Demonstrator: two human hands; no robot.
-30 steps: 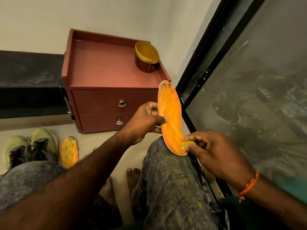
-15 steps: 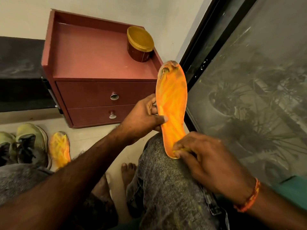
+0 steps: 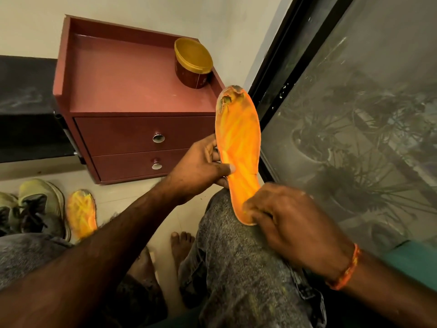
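An orange insole (image 3: 238, 147), worn and torn at its toe end, stands upright on my right knee (image 3: 227, 252). My left hand (image 3: 201, 171) grips its left edge at mid length, thumb across the front. My right hand (image 3: 288, 223) is curled over the heel end, fingertips pressed to the insole. The small yellow-green piece it pinched in the earlier frames is hidden under those fingers. A second orange insole (image 3: 81, 214) lies on the floor at the left.
A pair of pale green shoes (image 3: 35, 204) sits on the floor at the far left. A red two-drawer cabinet (image 3: 132, 91) with a gold-lidded jar (image 3: 192, 62) stands ahead. A black-framed glass door (image 3: 354, 138) runs along the right. My bare feet (image 3: 181, 245) are below.
The insole has turned more upright and faces me more fully. My right hand has slid over the heel end, covering the yellow-green piece. My left hand keeps its grip.
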